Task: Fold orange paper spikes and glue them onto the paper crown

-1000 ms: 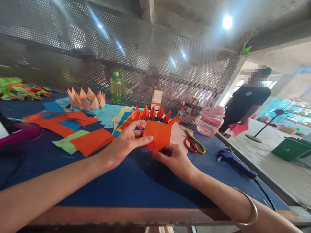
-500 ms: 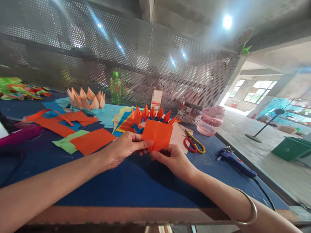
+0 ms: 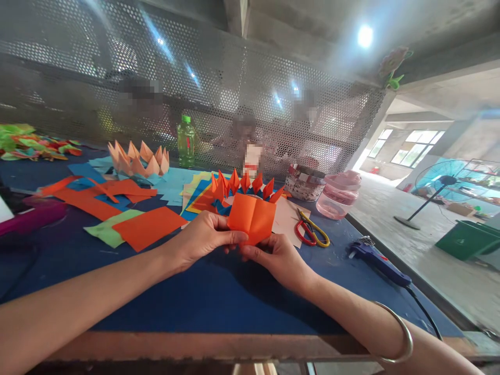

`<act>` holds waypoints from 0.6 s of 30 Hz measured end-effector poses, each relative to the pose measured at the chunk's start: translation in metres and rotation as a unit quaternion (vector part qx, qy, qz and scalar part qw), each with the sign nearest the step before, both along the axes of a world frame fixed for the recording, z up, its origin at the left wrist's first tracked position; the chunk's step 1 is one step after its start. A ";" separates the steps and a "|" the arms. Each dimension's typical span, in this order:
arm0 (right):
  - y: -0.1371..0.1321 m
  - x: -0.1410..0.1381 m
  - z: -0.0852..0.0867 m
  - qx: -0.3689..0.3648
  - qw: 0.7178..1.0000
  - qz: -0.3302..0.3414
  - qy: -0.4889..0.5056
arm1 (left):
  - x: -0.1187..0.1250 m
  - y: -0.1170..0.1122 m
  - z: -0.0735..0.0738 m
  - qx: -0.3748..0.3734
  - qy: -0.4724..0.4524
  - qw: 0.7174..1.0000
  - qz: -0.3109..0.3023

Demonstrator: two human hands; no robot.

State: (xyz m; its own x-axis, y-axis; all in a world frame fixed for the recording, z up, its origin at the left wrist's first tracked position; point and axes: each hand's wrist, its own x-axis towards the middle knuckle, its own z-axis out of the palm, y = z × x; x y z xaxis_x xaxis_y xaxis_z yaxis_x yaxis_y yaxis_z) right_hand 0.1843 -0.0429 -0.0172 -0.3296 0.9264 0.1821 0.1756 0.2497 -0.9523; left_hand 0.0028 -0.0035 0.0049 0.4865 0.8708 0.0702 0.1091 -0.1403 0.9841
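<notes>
Between my hands, above the blue table, is an orange sheet of paper with a crease down its middle. My left hand pinches its lower left edge, thumb on the near face. My right hand grips the lower right edge, its thumb along the bottom and the other fingers partly hidden behind the paper. Just beyond the sheet stands a ring of folded orange paper points with blue paper at its base, partly covered by the sheet. Scissors with red and yellow handles lie to the right of my right hand.
A blue glue gun with a cord lies on the right. Loose orange paper lies left, before a peach folded-paper ring. A green-capped bottle, a patterned round container and a pink tub stand along the back.
The orange sheet has bent along its middle crease, which now shows more sharply, and looks slightly narrower. Both hands keep their hold in nearly the same place.
</notes>
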 end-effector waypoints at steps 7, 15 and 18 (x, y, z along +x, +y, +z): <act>0.001 0.001 -0.001 0.000 1.000 -0.006 -0.015 | 0.000 -0.001 -0.003 0.014 0.013 1.000 0.007; -0.002 -0.003 0.001 -0.015 0.999 -0.030 -0.013 | 0.003 -0.004 -0.003 0.038 0.033 0.998 0.040; -0.003 -0.005 0.002 -0.026 0.999 -0.039 -0.008 | 0.005 -0.005 -0.001 0.050 0.034 0.997 0.052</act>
